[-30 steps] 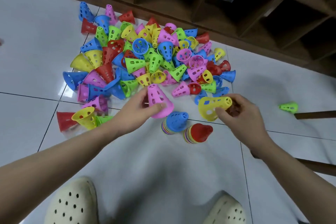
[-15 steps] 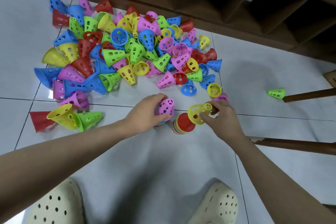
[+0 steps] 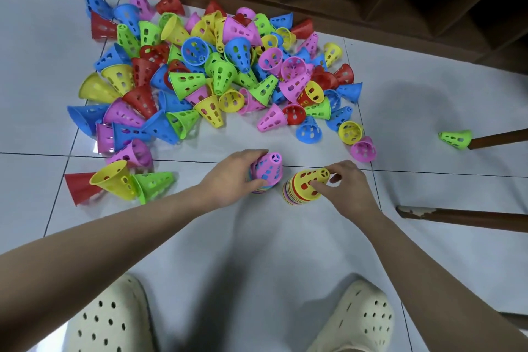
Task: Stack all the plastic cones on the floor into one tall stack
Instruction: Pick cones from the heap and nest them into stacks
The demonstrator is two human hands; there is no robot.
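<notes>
While the loose cone pile point(image 3: 211, 74) filled the upper left, two short stacks stood at centre: left hand point(image 3: 228, 180) curled round the pink-topped stack point(image 3: 267, 173), right hand point(image 3: 347, 187) pinching the yellow-topped stack point(image 3: 307, 187). One green cone point(image 3: 454, 138) lay far right beside two wooden legs point(image 3: 468, 216); bare floor point(image 3: 257, 237) stretched below.
</notes>
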